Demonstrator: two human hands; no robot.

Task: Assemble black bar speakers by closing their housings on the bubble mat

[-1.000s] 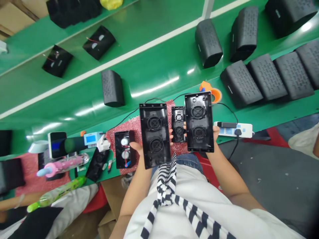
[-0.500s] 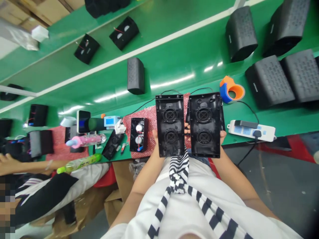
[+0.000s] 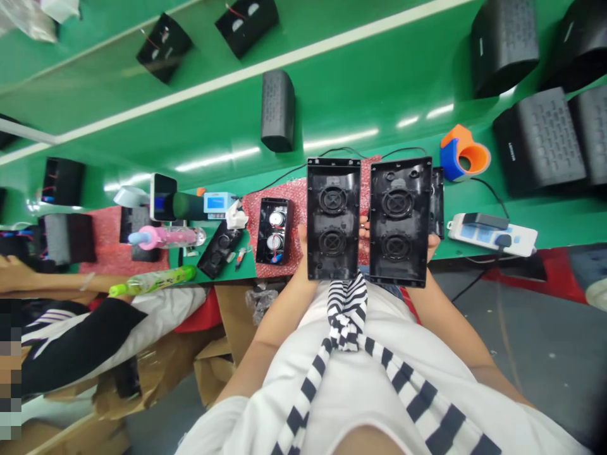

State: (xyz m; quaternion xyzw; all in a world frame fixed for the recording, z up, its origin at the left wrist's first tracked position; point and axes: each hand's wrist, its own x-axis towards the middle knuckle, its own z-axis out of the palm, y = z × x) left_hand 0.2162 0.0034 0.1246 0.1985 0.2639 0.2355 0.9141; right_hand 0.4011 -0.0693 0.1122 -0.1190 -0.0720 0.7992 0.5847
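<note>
Two black plastic speaker shells are held up side by side, their hollow insides facing me, each with two round grilles. My left hand (image 3: 303,243) grips the left shell (image 3: 332,221), thumb along its outer edge and fingertips showing in the gap. Closed on the outer edge of the right shell (image 3: 399,229) is my right hand (image 3: 433,245); its other fingers are hidden behind. Another black panel (image 3: 437,202) shows partly behind the right shell. Left of my hands, an open speaker box (image 3: 274,232) with two silver drivers and red wires lies on red bubble wrap (image 3: 301,197).
A power strip (image 3: 493,234) and an orange-blue tape dispenser (image 3: 465,153) sit to the right, near several finished speakers (image 3: 540,142). Leftward are a black panel (image 3: 219,248), a blue-screened device (image 3: 217,203), bottles (image 3: 154,281) and a co-worker's arm (image 3: 61,281).
The camera view has shifted, so most of the bench appears higher in the picture. Both shells remain in my hands, with the right one slightly turned and more of the panel behind it showing.
</note>
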